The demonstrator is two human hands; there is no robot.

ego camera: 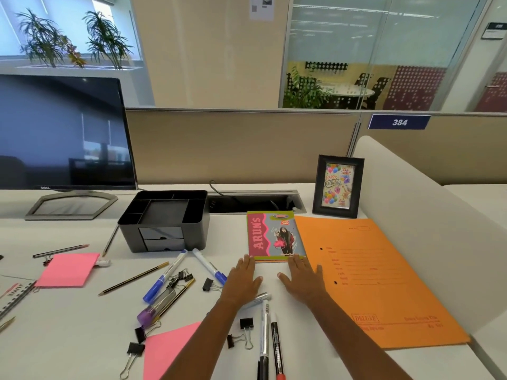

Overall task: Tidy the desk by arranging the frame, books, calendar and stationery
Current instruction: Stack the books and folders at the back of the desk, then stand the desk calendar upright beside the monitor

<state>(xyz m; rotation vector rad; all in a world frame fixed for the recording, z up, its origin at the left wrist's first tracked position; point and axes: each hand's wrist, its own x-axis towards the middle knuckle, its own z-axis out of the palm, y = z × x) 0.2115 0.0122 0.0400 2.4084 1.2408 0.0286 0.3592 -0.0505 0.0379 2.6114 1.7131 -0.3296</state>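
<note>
A colourful notebook stack (274, 235) lies flat mid-desk, beside an orange folder (378, 281). My left hand (242, 278) and my right hand (301, 278) lie flat on the desk, straight fingertips touching the stack's near edge at its two corners. A black photo frame (338, 186) stands upright behind the folder. A black desk organiser (164, 220) sits left of the notebooks. Markers (210, 267), pencils (134, 278) and binder clips (241, 338) are scattered in front. A calendar (13, 296) shows at the left edge.
A monitor (63, 133) stands at the back left. An open cable tray (255, 202) runs behind the notebooks. Pink sticky pads lie at the left (68, 270) and near the front (170, 349). A white curved divider (428, 231) bounds the desk on the right.
</note>
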